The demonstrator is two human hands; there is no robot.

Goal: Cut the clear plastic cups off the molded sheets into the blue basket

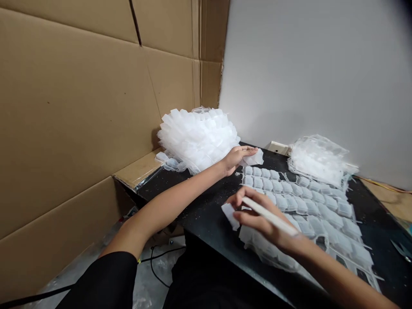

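Note:
My left hand (236, 159) reaches to the far side of the black table, its fingers closed on a small translucent white piece (255, 158). Closer to me, my right hand (262, 214) grips a slim white stick-like tool (270, 216), slightly blurred; its kind is unclear. Another white piece (229, 216) shows at the right fingertips, and I cannot tell if it is pinched there. Beneath and beyond the right hand lies a sheet of translucent moulded pieces (299, 204) joined in rows, partly covered by the hand and forearm.
A big heap of white translucent pieces (199, 137) stands at the back left by the cardboard wall (80, 107). Frames of similar material (317, 159) are piled at the back right. Scissors-like metal blades (401, 249) lie at the right edge of the black table (206, 219).

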